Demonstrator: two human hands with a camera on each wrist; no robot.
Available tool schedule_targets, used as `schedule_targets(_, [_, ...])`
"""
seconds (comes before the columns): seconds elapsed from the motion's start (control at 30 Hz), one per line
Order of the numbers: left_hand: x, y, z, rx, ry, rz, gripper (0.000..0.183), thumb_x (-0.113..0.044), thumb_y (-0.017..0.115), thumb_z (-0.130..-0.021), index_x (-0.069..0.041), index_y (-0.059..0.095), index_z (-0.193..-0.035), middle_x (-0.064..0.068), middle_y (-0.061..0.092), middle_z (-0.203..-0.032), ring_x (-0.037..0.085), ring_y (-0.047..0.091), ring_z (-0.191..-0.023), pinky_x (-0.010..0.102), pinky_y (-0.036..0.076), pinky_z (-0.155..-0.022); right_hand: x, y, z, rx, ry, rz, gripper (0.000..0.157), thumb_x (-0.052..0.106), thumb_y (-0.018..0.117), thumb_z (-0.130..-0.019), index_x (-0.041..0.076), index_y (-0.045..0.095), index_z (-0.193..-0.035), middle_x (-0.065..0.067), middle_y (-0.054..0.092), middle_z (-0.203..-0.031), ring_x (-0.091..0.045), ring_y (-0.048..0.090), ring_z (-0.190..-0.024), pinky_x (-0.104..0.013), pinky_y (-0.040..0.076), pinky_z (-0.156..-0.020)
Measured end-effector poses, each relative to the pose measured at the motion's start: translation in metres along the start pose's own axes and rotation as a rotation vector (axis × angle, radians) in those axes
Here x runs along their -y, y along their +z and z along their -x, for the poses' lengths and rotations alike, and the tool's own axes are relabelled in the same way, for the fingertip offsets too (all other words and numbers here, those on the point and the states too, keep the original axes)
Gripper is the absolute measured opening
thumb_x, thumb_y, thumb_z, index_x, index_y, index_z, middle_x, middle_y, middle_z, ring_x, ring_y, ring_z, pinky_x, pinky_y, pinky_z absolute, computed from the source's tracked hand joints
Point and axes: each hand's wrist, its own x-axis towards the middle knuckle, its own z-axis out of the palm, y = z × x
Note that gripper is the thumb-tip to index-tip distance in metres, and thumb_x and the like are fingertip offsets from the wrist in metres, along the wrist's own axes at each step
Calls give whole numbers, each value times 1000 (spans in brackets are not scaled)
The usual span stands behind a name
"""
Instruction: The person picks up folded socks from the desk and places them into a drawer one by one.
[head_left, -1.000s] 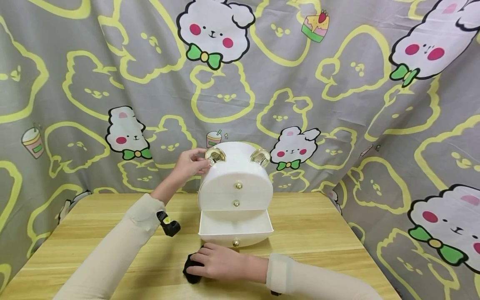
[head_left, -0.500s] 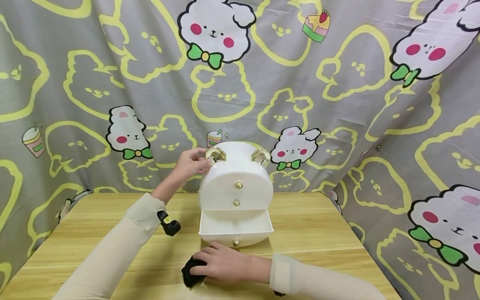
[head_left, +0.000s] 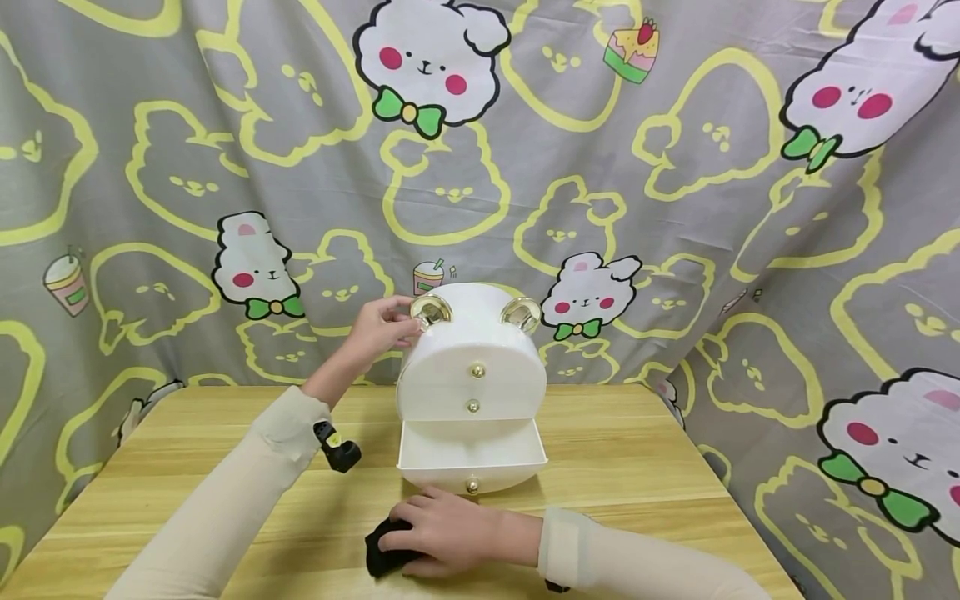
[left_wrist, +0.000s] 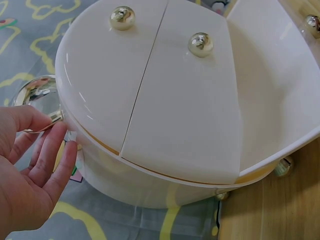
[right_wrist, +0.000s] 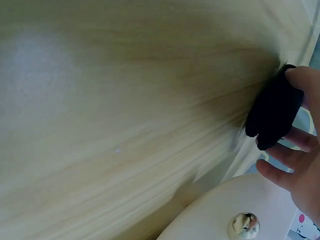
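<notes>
A white rounded drawer box with gold knobs and two gold ears stands on the table. Its bottom drawer is pulled out, and the part of its inside that shows is bare. My left hand pinches the gold ear on the box's left between thumb and fingers. In front of the drawer, low over the tabletop, my right hand holds a soft black bundle that looks like folded cloth. The right wrist view shows the thumb on one side of this black bundle and fingers on the other.
The wooden table extends to both sides of the box. Behind it hangs a grey curtain with cartoon prints. A black wrist camera sits at my left cuff.
My right hand has shifted slightly toward the table's front edge with the black bundle, whose outline has changed a little. The left hand and the drawer box have stayed put.
</notes>
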Motion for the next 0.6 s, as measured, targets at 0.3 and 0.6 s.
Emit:
schedule_targets(0.3, [0,0,0,-5,4,4,42,-10,66,-97,-2,59,-137,3,68,-90,8,71,-81,46,62,-89,1,1,-2,10,12,-120,35,39,65,-99,27,60,-132,-2,55,-128,-5,58,-103,-16,47,-93])
schedule_targets(0.6, [0,0,0,-1,0,-2,44,-10,67,-97,-2,58,-139,5,68,-92,8,71,-82,44,62,-89,1,1,-4,78,32,-143,33,38,60,-103,28,54,-133,-4,55,-138,-9,56,-119,-22,46,-103])
